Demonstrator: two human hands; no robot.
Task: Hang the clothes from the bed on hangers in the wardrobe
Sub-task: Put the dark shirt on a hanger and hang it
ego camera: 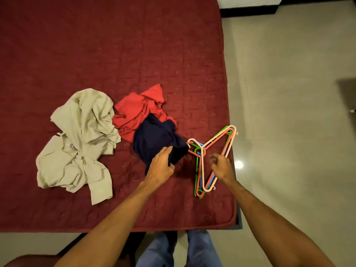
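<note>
Clothes on the maroon bed (96,45): a navy garment (156,141) at centre overlaps and partly hides a red garment (134,114) at its 11 o'clock, with a crumpled beige shirt (81,135) at 9 o'clock and a stack of plastic hangers (202,164) at 3 o'clock, by the mattress edge. The left hand (160,165) grasps the navy garment's near corner, thumb tucked under the fabric and out of sight. The right hand (221,164) sits over the hangers with fingers curled and blurred, so contact cannot be told; no wardrobe is in frame, and the bed's far end is cut off at 12 o'clock.
</note>
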